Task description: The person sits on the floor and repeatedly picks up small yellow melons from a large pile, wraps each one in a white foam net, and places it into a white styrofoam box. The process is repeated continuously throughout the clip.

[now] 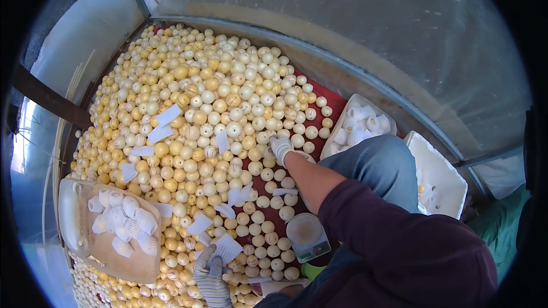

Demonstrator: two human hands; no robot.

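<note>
A big heap of pepino melons, round and pale yellow with purplish streaks, spreads in front of me. My left hand, in a striped glove, is at the heap's near edge. It is closed on a white foam net sleeve, which lies flat against the fingers. Farther off, my right hand, also gloved, reaches down among the melons at the right side of the heap. Its fingertips are partly hidden, so their grip does not show.
Left stands a plastic tub with net-wrapped fruit. Beside my knee are another tub of wrapped fruit and a white foam box. A small scale sits near my legs. Loose white sleeves lie about on the melons.
</note>
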